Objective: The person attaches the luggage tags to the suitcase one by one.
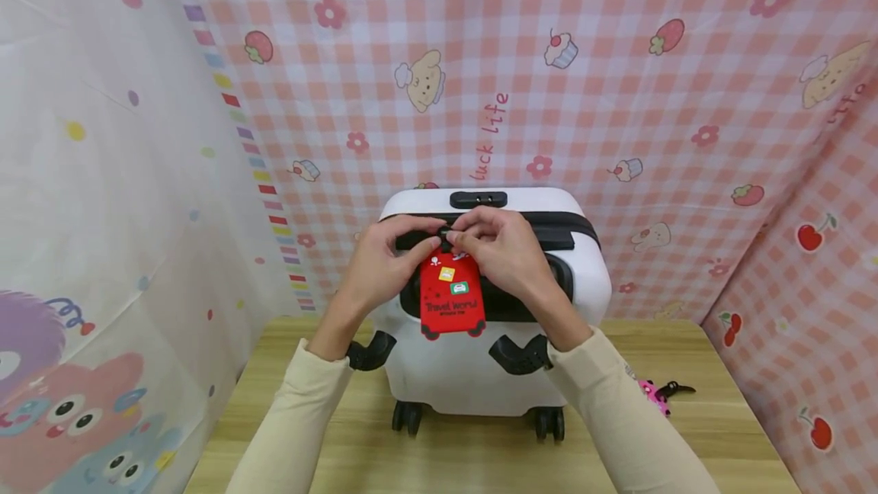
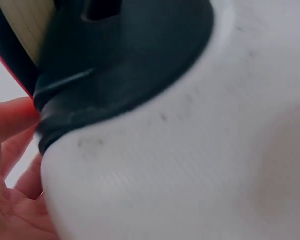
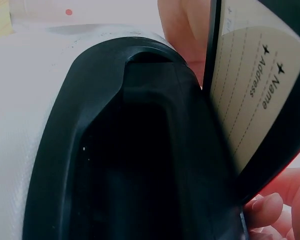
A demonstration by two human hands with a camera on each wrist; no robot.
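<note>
One red luggage tag [image 1: 453, 299]: it hangs before the white suitcase [image 1: 453, 376], at 6 o'clock from the fingers, taking the clock as the person looks at it.
Long axis: it runs nearly from 12 to 6, with the printed face toward the person; on its back, the right wrist view shows a paper card [image 3: 257, 82] with the words Name and Address.
Black strap [image 1: 446, 241]: it is at the tag's 12 o'clock end, just by the black top handle [image 1: 554, 238]; whether it goes around this handle, I cannot tell, because the fingers cover it.
Left hand [image 1: 386, 261]: it reaches in from 8 o'clock, thumb and fingers together, seemingly pinching the strap.
Right hand [image 1: 504, 250]: it comes from 4 o'clock, fingers bent, and seems to pinch the same strap.
Nearer hand: neither, in my judgement; both sets of fingertips meet at the strap, so everything depends on how strap and handle lie there.
Combination lock [image 1: 478, 200]: at 1 o'clock from the fingers, on the suitcase top.
Bench [image 1: 480, 456]: it carries the suitcase on its wheels [image 1: 408, 418]; a pink item [image 1: 654, 395] lies at 4 o'clock, partly behind the right sleeve [image 1: 617, 418].
</note>
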